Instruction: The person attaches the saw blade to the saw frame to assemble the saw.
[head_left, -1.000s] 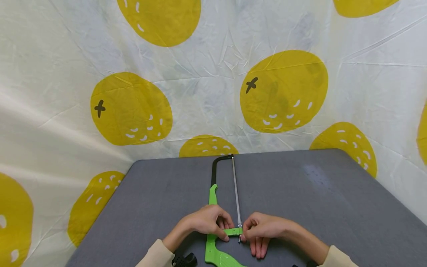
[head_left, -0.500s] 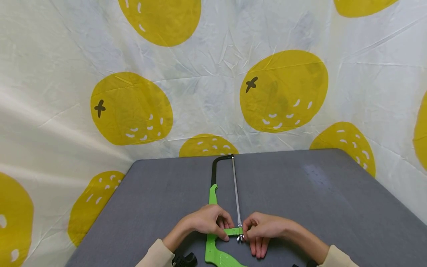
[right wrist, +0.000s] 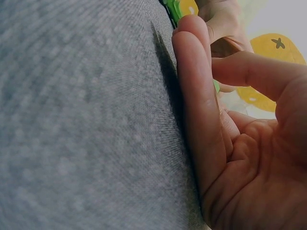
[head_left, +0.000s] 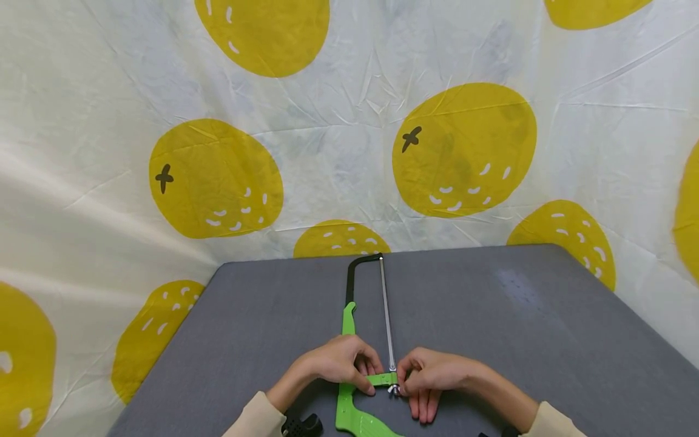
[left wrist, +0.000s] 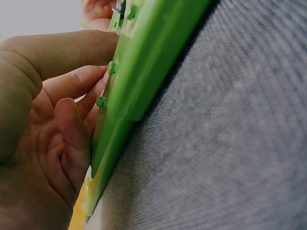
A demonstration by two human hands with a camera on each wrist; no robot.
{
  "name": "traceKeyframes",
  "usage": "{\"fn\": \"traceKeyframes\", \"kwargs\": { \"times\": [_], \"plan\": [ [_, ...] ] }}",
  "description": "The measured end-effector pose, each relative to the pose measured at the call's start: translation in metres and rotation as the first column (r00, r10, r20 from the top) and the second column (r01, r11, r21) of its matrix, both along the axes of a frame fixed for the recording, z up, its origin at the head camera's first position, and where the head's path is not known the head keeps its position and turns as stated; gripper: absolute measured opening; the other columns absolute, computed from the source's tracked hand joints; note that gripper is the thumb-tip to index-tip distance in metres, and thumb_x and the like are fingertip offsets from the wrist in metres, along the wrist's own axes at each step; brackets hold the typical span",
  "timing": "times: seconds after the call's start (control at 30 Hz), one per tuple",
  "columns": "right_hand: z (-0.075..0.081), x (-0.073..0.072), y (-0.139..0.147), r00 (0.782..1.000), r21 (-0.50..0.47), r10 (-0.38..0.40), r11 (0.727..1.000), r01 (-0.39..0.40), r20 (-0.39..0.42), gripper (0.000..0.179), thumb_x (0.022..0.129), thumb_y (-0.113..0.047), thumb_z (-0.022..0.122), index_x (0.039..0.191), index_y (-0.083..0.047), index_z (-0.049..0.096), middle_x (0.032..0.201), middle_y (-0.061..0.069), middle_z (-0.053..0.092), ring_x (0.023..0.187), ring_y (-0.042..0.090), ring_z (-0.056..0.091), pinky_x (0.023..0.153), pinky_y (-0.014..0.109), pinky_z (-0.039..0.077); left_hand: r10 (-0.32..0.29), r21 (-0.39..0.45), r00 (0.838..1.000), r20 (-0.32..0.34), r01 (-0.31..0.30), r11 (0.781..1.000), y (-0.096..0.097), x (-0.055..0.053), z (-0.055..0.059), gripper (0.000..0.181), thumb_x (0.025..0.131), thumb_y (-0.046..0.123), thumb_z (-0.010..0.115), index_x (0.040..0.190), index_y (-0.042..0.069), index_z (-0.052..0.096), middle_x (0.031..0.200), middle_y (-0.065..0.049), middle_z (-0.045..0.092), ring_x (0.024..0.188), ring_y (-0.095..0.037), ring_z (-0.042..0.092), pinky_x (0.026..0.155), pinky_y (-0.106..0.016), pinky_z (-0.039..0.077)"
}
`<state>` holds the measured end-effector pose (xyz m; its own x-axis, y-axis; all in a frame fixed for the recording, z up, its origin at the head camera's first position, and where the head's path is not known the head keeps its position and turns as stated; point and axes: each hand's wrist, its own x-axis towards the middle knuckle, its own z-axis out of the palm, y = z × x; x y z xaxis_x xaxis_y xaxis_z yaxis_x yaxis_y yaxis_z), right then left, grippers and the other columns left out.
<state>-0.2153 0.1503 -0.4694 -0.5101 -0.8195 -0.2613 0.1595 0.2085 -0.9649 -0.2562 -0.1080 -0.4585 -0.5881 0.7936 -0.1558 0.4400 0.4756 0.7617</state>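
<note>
A hacksaw (head_left: 348, 318) lies flat on the grey table, its green handle towards me and its black front bow pointing away. The thin silver blade (head_left: 387, 315) runs along its right side. With thumb and fingers, my left hand (head_left: 344, 361) holds the green crossbar (head_left: 381, 379) of the frame; the left wrist view has this green frame (left wrist: 148, 62) close up beside the thumb. At the bar's right end, my right hand (head_left: 437, 371) pinches the small metal wing nut (head_left: 394, 390). In the right wrist view its outer fingers (right wrist: 199, 96) rest along the cloth, and the nut is hidden.
The grey cloth-covered table (head_left: 464, 303) extends around the saw. Behind and beside it hangs a white curtain (head_left: 338, 176) printed with yellow fruit. A black object (head_left: 301, 425), partly cut off, sits by the left sleeve.
The wing nut has turned: its wings looked narrow a second ago and now show spread. Both hands stay in nearly the same place, and the hacksaw has not moved.
</note>
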Motion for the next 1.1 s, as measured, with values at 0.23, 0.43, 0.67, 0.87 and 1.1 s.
{"fn": "traceKeyframes", "kwargs": {
  "times": [0.23,0.43,0.67,0.87,1.1],
  "plan": [
    [-0.0004,-0.0007,-0.0005,1.000,0.005,-0.009,1.000,0.009,0.008,0.005,0.094,-0.005,0.059,0.093,-0.008,0.063,0.067,0.000,0.072,0.056,0.005,0.070,0.050,0.022,0.057,0.005,0.006,1.000,0.005,-0.005,1.000,0.0002,-0.0003,-0.0008,0.022,0.079,0.013,0.089,0.099,0.016,0.081,0.084,0.011,0.075,0.072,0.003,0.067,0.069,-0.019,0.057],
    [-0.0020,-0.0008,-0.0011,1.000,0.003,-0.024,1.000,0.024,0.005,0.005,0.094,-0.004,0.061,0.092,-0.007,0.064,0.066,0.001,0.072,0.055,0.005,0.070,0.049,0.022,0.057,0.004,0.010,1.000,0.013,-0.004,1.000,0.0002,0.0003,-0.0001,0.022,0.079,0.013,0.089,0.099,0.016,0.081,0.084,0.011,0.075,0.073,0.003,0.067,0.069,-0.019,0.058],
    [-0.0012,-0.0002,-0.0021,0.999,0.008,-0.031,0.999,0.031,0.010,0.005,0.092,-0.002,0.061,0.093,-0.006,0.064,0.066,0.000,0.072,0.055,0.005,0.070,0.049,0.022,0.057,0.003,0.006,1.000,0.010,-0.003,1.000,-0.0006,0.0005,-0.0006,0.022,0.079,0.013,0.089,0.099,0.017,0.081,0.084,0.011,0.075,0.072,0.002,0.068,0.068,-0.019,0.057],
    [-0.0002,0.0014,-0.0020,0.999,0.012,-0.033,0.999,0.033,-0.010,0.006,0.094,-0.005,0.063,0.088,-0.003,0.065,0.064,-0.001,0.071,0.054,0.004,0.069,0.049,0.021,0.056,0.002,0.011,1.000,0.014,-0.002,1.000,-0.0009,0.0007,-0.0007,0.022,0.079,0.013,0.089,0.099,0.017,0.081,0.083,0.012,0.075,0.073,0.002,0.068,0.069,-0.019,0.057],
    [0.0002,0.0026,-0.0023,0.998,0.023,-0.041,0.999,0.042,-0.047,0.035,0.094,-0.007,0.063,0.096,0.027,0.057,0.063,-0.001,0.069,0.053,0.005,0.069,0.049,0.021,0.056,0.003,0.015,1.000,0.022,-0.003,1.000,-0.0008,0.0002,-0.0003,0.022,0.079,0.012,0.089,0.099,0.016,0.081,0.084,0.012,0.075,0.073,0.002,0.068,0.069,-0.019,0.058]
  ]
}}
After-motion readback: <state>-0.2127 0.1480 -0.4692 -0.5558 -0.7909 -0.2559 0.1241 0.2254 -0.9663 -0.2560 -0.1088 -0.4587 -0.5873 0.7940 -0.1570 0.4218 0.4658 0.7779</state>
